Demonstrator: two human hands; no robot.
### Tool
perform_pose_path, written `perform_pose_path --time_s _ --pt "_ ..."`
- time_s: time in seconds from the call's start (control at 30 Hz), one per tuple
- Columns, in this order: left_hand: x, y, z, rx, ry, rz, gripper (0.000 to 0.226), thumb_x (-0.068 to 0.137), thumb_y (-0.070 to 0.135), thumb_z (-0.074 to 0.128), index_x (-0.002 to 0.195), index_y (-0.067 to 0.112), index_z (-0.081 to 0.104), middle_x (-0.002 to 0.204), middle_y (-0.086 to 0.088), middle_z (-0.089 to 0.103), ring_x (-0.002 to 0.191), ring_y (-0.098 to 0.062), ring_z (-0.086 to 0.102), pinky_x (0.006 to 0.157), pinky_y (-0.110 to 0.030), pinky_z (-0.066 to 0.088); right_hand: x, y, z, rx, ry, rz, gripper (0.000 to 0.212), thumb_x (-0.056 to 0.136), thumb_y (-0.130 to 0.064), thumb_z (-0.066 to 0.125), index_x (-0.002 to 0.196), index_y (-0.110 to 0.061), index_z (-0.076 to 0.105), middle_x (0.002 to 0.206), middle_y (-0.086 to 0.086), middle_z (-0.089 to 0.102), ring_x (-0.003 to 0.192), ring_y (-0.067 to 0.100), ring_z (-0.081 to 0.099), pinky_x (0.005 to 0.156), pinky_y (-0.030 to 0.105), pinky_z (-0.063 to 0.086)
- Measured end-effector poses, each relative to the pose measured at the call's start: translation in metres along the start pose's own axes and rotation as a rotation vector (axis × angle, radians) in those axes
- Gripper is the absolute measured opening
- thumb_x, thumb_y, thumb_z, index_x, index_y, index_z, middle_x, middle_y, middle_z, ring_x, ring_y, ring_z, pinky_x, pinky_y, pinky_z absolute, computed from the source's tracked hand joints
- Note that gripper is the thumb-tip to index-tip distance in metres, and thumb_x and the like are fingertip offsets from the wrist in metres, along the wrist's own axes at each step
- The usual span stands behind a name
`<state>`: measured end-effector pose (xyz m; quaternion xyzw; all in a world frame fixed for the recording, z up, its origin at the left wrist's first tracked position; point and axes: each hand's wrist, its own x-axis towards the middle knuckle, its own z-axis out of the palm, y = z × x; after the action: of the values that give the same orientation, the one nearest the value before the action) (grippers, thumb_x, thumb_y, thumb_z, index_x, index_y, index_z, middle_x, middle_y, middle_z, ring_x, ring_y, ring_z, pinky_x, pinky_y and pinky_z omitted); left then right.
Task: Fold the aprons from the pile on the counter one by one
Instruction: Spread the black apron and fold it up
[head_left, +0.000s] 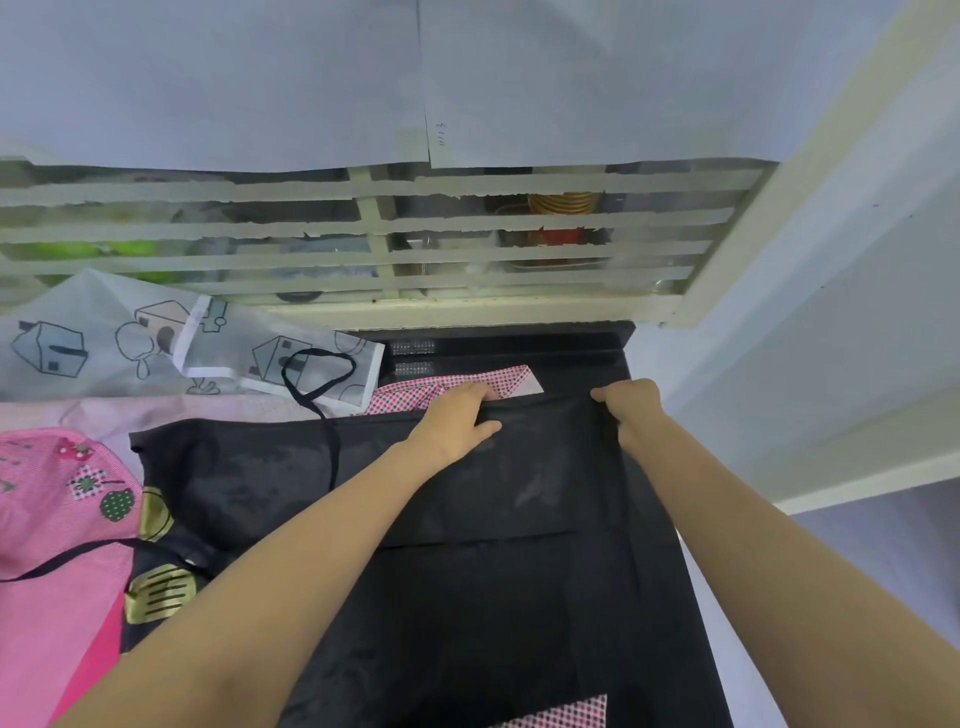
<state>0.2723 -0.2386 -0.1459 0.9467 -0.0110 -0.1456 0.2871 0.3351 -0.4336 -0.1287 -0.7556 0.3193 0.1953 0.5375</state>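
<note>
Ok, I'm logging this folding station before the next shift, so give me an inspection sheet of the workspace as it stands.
Surface: dark counter, mostly covered by cloth.
Job's things: black apron spread flat; pink checked apron under its far edge; white house-print apron and pink strawberry apron piled to the left.
Clutter: nothing seen.
Grippers: left hand and right hand both grip the black apron's far edge.
Cables: none; a black apron strap loops across the cloth.
Surroundings: taped window behind, papered above.
</note>
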Motion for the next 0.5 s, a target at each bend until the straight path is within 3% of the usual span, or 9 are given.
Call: perform_pose_path --time_s 0.1,0.2,0.27,0.4,0.5 --pt "0.0 -0.006 0.002 -0.076 0.003 -0.043 0.04 0.092 0.024 0.059 0.128 0.007 0.054 0.127 -0.008 0.057 0.115 -0.022 0.054 0.097 -0.027 0.04 -0.002 -0.001 0.0 0.094 0.005 -0.028 0.035 0.09 -0.001 0.058 0.122 -0.003 0.045 0.11 0.011 0.048 0.096 0.023 0.046 0.078 0.032 0.041" --pt "0.0 -0.008 0.001 -0.144 -0.02 -0.058 0.037 0.092 0.023 0.058 0.125 0.007 0.057 0.122 -0.008 0.061 0.111 -0.022 0.056 0.089 -0.02 0.039 -0.004 -0.001 0.002 0.143 0.022 -0.092 0.027 0.092 -0.002 0.054 0.113 -0.014 0.042 0.109 0.008 0.045 0.096 0.021 0.045 0.077 0.032 0.041" --pt "0.002 -0.009 -0.001 -0.139 -0.038 -0.067 0.038 0.092 0.024 0.058 0.126 0.007 0.056 0.123 -0.008 0.061 0.112 -0.022 0.056 0.092 -0.023 0.04 -0.005 -0.002 0.003 0.086 0.033 -0.175 0.024 0.092 -0.002 0.053 0.109 -0.015 0.042 0.109 0.007 0.046 0.095 0.021 0.046 0.074 0.029 0.042" --pt "0.005 -0.006 -0.01 -0.009 -0.034 -0.004 0.04 0.092 0.024 0.058 0.129 0.012 0.05 0.129 -0.005 0.056 0.115 -0.022 0.054 0.097 -0.029 0.041 -0.005 -0.006 0.003 -0.019 0.002 -0.213 0.03 0.092 0.001 0.051 0.119 -0.01 0.055 0.11 0.004 0.048 0.098 0.019 0.045 0.079 0.027 0.038" --pt "0.009 0.003 -0.013 0.096 -0.026 0.07 0.037 0.094 0.025 0.055 0.129 0.016 0.051 0.125 -0.004 0.055 0.112 -0.022 0.054 0.094 -0.03 0.042 -0.006 -0.006 0.004 -0.117 -0.03 -0.234 0.031 0.091 0.005 0.048 0.114 -0.011 0.062 0.119 0.009 0.054 0.102 0.022 0.05 0.082 0.028 0.042"
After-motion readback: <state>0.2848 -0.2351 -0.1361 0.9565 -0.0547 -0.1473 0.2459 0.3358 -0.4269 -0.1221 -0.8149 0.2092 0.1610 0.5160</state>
